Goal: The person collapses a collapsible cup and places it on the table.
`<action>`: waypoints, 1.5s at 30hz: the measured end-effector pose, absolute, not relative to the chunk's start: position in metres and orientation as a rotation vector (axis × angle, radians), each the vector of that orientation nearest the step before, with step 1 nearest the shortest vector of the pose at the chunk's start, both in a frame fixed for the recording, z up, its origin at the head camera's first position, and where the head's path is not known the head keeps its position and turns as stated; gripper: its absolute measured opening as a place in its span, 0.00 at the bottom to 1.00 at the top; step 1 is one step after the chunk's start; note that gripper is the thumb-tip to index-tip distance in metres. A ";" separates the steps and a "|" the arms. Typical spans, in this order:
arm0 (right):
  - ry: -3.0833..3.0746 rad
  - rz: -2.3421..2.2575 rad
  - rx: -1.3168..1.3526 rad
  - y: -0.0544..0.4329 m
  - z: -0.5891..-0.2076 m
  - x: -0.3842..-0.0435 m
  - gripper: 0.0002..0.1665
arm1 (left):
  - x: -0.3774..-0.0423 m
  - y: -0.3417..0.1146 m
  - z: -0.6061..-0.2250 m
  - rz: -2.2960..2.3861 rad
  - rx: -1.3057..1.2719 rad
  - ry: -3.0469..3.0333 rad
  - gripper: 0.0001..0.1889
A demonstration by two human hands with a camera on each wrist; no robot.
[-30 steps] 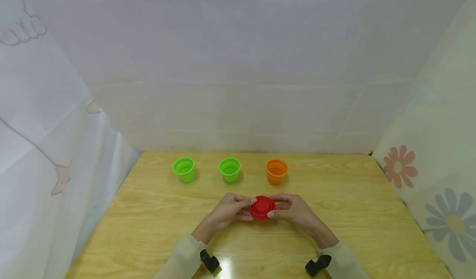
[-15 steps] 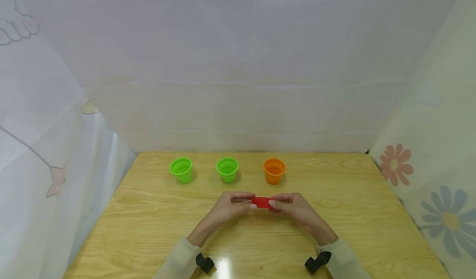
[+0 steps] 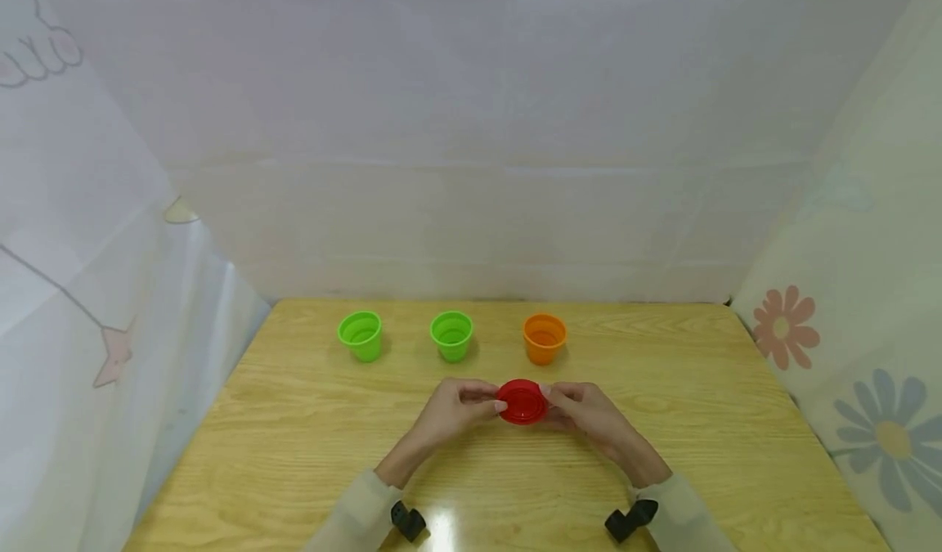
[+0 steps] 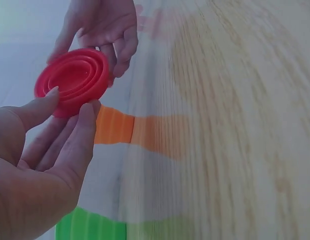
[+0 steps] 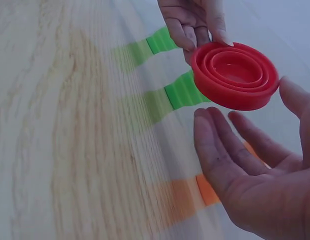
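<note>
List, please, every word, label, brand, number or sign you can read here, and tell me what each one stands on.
None: no readable text shows in any view.
Red cup, green cups, orange cup, table: no legible lettering; any tiny mark is too small to read.
Cloth: printed flowers, no words.
Black wrist devices: too small to tell.

The red collapsed cup (image 3: 522,403), edge-on to the head view half a second earlier, had tipped to show its rings.
</note>
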State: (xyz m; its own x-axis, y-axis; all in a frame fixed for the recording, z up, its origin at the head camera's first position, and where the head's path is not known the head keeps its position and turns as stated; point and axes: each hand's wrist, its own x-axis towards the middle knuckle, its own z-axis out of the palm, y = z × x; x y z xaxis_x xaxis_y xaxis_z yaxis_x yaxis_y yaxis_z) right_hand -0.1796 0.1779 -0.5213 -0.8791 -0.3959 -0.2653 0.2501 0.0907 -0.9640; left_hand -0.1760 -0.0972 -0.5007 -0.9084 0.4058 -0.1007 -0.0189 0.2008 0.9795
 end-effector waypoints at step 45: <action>1.590 -2.074 -0.002 0.193 -0.533 -0.179 0.28 | -0.192 -0.083 -0.525 1.986 0.068 1.628 0.17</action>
State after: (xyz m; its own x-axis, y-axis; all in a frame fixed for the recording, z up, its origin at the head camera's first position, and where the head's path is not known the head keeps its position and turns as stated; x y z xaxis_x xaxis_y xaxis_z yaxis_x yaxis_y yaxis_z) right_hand -0.1790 0.1933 -0.5334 -0.8640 -0.4006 -0.3051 0.3986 -0.1739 -0.9005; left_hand -0.1915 -0.0827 -0.5249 -0.8394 0.4494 -0.3058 -0.3880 -0.1014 0.9161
